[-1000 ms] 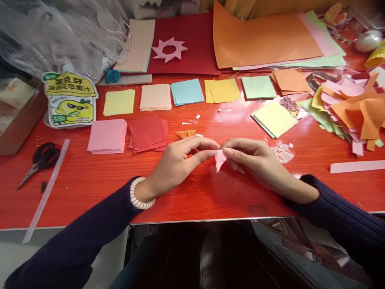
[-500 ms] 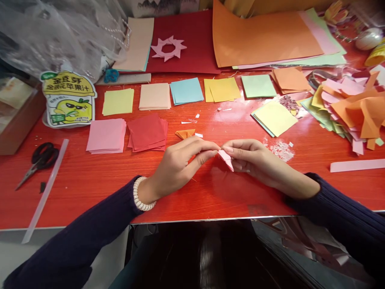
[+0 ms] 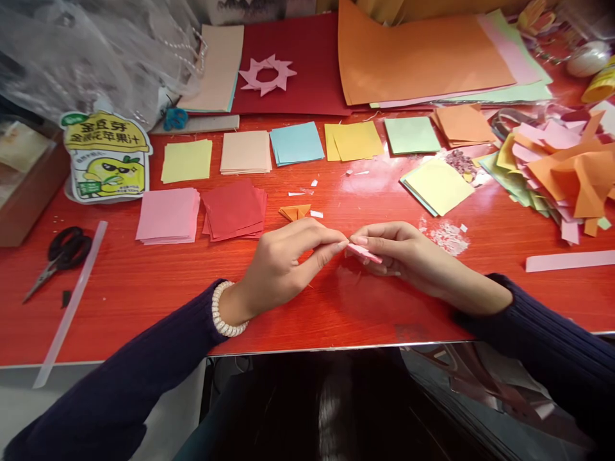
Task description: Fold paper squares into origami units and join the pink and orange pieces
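A small folded piece of pink paper is held just above the red table, between my two hands. My left hand pinches its left tip between thumb and fingers. My right hand grips its upper edge, thumb on top, the other fingers curled beneath and partly hidden. Behind my left hand lies a folded orange paper piece, its lower part covered by the hand. A pink star-shaped paper ring rests on dark red sheets at the back.
Stacks of square paper stand in rows, among them a pink stack and a red stack. Black-handled scissors and a translucent strip lie at left. Paper scraps heap at right, near a pink strip.
The folded pink paper has turned in my fingers, from pointing steeply down to lying nearly flat and more edge-on. Both hands keep their pinch in almost the same place.
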Demonstrator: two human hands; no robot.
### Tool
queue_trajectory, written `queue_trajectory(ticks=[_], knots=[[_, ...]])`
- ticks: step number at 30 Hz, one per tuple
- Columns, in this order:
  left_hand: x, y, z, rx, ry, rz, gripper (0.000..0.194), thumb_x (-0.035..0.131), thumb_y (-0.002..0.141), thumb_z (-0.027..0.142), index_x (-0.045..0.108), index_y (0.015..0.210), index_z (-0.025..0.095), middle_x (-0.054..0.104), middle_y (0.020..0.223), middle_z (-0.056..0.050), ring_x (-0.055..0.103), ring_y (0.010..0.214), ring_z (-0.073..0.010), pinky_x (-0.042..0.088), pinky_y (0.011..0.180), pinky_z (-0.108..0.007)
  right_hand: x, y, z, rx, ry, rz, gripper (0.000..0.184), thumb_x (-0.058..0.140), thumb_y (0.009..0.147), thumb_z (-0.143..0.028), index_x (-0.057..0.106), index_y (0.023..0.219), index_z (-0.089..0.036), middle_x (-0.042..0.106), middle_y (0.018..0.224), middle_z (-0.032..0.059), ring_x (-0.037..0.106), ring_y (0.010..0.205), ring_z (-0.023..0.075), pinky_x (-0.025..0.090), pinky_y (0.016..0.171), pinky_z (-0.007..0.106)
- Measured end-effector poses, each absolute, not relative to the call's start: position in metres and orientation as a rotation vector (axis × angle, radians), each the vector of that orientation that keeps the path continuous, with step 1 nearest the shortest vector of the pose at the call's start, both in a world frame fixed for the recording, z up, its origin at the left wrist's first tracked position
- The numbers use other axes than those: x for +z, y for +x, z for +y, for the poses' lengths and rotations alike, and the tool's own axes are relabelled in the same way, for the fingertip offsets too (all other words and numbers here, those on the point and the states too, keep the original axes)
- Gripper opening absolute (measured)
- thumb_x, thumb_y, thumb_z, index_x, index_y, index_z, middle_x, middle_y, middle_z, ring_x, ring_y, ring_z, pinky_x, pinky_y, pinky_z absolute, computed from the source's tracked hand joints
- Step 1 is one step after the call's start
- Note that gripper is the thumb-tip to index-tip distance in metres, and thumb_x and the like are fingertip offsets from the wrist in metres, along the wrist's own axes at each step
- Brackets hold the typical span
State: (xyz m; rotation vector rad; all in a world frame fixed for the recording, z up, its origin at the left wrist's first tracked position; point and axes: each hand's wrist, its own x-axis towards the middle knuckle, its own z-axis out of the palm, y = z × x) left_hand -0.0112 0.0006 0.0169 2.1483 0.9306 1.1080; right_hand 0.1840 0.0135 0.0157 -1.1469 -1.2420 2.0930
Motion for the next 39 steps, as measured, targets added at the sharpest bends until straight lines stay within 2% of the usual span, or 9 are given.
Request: queue_trajectory(ticks=[10, 18, 24, 27, 29, 32, 35, 39], knots=[[0.021, -0.011, -0.001, 0.930, 1.875, 1.018, 0.015, 0.051, 0.085, 0.022, 0.064, 0.092, 0.018, 0.066, 0.090, -0.003, 0.060, 0.082, -0.0121, 0.047, 0.075, -0.025, 0.016, 0.186, 0.016, 2.132, -1.128, -1.194, 0.020, 0.056, 0.081, -0.032, 0.057, 0.070, -0.016, 0.040, 0.058, -0.0030, 0.029, 0.048, 0.0056, 0.016, 0.044, 0.023], [0.021, -0.011, -0.001, 0.921, 1.889, 1.000, 0.013, 0.052, 0.085, 0.021, 0.063, 0.090, 0.017, 0.065, 0.088, -0.002, 0.060, 0.080, -0.0099, 0.047, 0.076, -0.022, 0.017, 0.187, 0.017, 2.243, -1.056, -1.156, 0.020, 0.054, 0.082, -0.025, 0.054, 0.065, -0.015, 0.039, 0.059, -0.0030, 0.026, 0.048, 0.0050, 0.015, 0.043, 0.023], [0.018, -0.010, -0.003, 1.112, 2.170, 0.846, 0.020, 0.055, 0.082, 0.011, 0.058, 0.101, 0.015, 0.063, 0.091, -0.005, 0.057, 0.082, -0.0108, 0.048, 0.076, -0.024, 0.016, 0.188, 0.018, 2.416, -0.956, -1.105, 0.021, 0.052, 0.083, -0.021, 0.052, 0.063, -0.015, 0.037, 0.054, -0.0040, 0.023, 0.044, 0.0044, 0.013, 0.041, 0.022], [0.017, -0.010, -0.003, 1.047, 2.306, 0.757, 0.019, 0.055, 0.082, 0.013, 0.059, 0.100, 0.015, 0.061, 0.089, -0.005, 0.056, 0.083, -0.0114, 0.049, 0.075, -0.024, 0.015, 0.188, 0.017, 2.516, -0.920, -1.115, 0.020, 0.053, 0.083, -0.022, 0.052, 0.064, -0.015, 0.033, 0.051, -0.0055, 0.022, 0.042, 0.0038, 0.013, 0.039, 0.021], [0.016, -0.010, -0.004, 1.028, 2.339, 0.738, 0.016, 0.055, 0.083, 0.014, 0.059, 0.098, 0.015, 0.060, 0.086, -0.005, 0.056, 0.080, -0.0108, 0.049, 0.073, -0.023, 0.016, 0.187, 0.016, 2.537, -0.927, -1.124, 0.020, 0.052, 0.083, -0.024, 0.052, 0.065, -0.015, 0.035, 0.051, -0.0054, 0.024, 0.041, 0.0031, 0.015, 0.038, 0.020], [0.015, -0.009, -0.004, 1.081, 2.343, 0.795, 0.011, 0.054, 0.083, 0.014, 0.060, 0.092, 0.015, 0.061, 0.082, -0.004, 0.055, 0.076, -0.0101, 0.048, 0.071, -0.022, 0.019, 0.183, 0.012, 2.338, -1.033, -1.282, 0.020, 0.048, 0.086, -0.031, 0.053, 0.073, -0.016, 0.048, 0.059, -0.0018, 0.039, 0.044, 0.0046, 0.026, 0.037, 0.019], [0.014, -0.010, -0.003, 1.109, 2.283, 0.958, 0.006, 0.055, 0.083, 0.017, 0.060, 0.086, 0.016, 0.061, 0.078, -0.003, 0.055, 0.072, -0.0107, 0.047, 0.068, -0.023, 0.020, 0.180, 0.007, 1.873, -1.110, -1.546, 0.024, 0.041, 0.089, -0.038, 0.053, 0.089, -0.018, 0.055, 0.068, 0.0003, 0.052, 0.053, 0.0081, 0.042, 0.048, 0.021], [0.012, -0.010, -0.002, 1.043, 2.161, 1.086, 0.009, 0.055, 0.084, 0.021, 0.061, 0.081, 0.015, 0.059, 0.074, -0.002, 0.054, 0.070, -0.0104, 0.045, 0.067, -0.023, 0.017, 0.180, 0.002, 1.584, -1.030, -1.712, 0.021, 0.052, 0.084, -0.036, 0.052, 0.095, -0.018, 0.059, 0.074, -0.0003, 0.057, 0.055, 0.0082, 0.048, 0.051, 0.022]])
